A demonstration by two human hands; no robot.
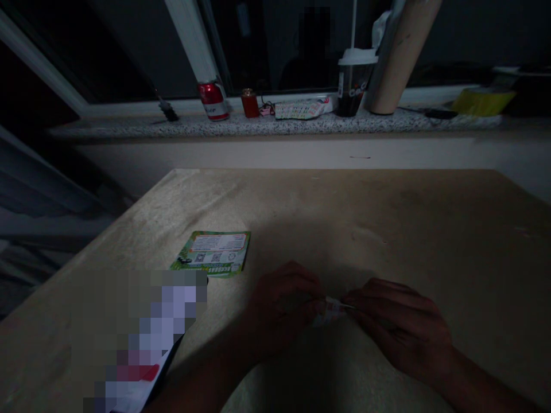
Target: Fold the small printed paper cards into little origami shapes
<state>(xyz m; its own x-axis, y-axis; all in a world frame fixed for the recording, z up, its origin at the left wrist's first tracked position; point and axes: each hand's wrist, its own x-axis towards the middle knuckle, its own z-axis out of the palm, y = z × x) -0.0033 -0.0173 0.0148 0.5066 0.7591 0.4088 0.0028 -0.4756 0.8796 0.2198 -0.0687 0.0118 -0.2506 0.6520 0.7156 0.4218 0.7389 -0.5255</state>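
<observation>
Low over the table, my left hand (pixel 282 307) is closed on a small, pale, crinkled wrapper (pixel 331 310) with faint reddish print. Across from it, my right hand (pixel 400 321) pinches the wrapper's other end between thumb and fingertips. A thin light edge or sliver (pixel 349 306) shows at the right fingertips; what it is I cannot make out. Dim light and the left fingers hide part of the wrapper. Beyond my left hand lies a flat green printed packet (pixel 217 252) with codes on it.
A phone-like device (pixel 172 327), its face blurred out, lies left on the table (pixel 318 201). On the granite windowsill (pixel 241 131) stand a red can (pixel 213 102), a small red bottle (pixel 249 104), a lidded cup with straw (pixel 353 83), a cardboard tube (pixel 400 63) and a yellow item (pixel 484 102).
</observation>
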